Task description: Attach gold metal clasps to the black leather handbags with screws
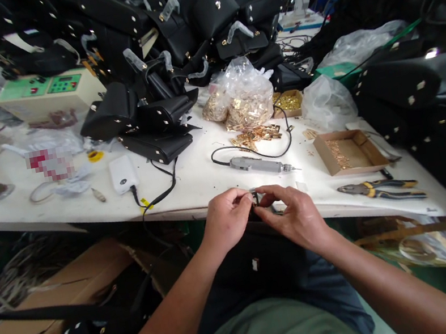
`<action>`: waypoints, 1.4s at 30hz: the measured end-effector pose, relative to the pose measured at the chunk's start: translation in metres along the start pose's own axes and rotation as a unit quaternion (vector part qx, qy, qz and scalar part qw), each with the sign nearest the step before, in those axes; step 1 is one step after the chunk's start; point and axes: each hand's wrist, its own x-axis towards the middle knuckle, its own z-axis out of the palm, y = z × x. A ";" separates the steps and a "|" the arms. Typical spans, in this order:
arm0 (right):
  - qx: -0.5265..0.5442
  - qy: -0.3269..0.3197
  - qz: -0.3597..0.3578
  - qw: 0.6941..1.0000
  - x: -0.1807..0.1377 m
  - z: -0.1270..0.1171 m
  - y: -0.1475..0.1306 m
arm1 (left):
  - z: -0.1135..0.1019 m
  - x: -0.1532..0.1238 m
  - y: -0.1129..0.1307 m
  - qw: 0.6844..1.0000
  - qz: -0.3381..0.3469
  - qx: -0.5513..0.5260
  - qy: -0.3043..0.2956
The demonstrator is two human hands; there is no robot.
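Note:
At the table's front edge my left hand (228, 218) is closed, thumb and forefinger pinching a small dark piece with a shiny bit on it (255, 198). My right hand (294, 212) meets it from the other side, its fingertips and thumb curled around the same piece. Fingers cover much of it, so its exact kind is unclear. Below my hands a black bag (241, 267) with a small metal fitting rests on my lap. Just beyond them lies a grey electric screwdriver (257, 164) with its cable looped behind it.
Pliers (382, 188) and a cardboard tray of small copper-coloured parts (352, 164) lie at right. Gold metal fittings (256, 137) sit before a clear bag of parts (249, 99). Black bags (156, 130) are piled behind. A white power bank (123, 174) lies at left.

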 end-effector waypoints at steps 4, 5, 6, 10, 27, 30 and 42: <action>-0.075 0.017 -0.030 0.997 -0.004 0.004 0.005 | 0.000 0.001 0.002 1.000 0.003 0.016 0.002; -0.074 0.020 -0.030 0.997 -0.005 0.002 0.007 | 0.000 0.001 0.003 1.000 0.003 0.018 0.002; -0.066 0.023 -0.028 0.997 -0.005 0.000 0.009 | -0.001 0.001 0.003 1.000 0.000 0.018 0.001; 0.009 0.036 0.007 0.999 -0.002 -0.013 0.012 | -0.002 0.003 0.002 1.000 -0.010 0.007 -0.006; 0.257 -0.123 0.151 0.947 0.008 -0.028 -0.015 | -0.006 -0.022 0.028 0.997 0.045 0.049 -0.038; 0.208 -0.113 0.136 0.962 0.001 -0.029 -0.021 | -0.006 -0.030 0.028 0.997 0.050 0.047 -0.038; 0.191 -0.113 0.171 0.960 -0.061 -0.008 -0.008 | 0.007 -0.076 -0.021 0.990 0.076 0.006 -0.116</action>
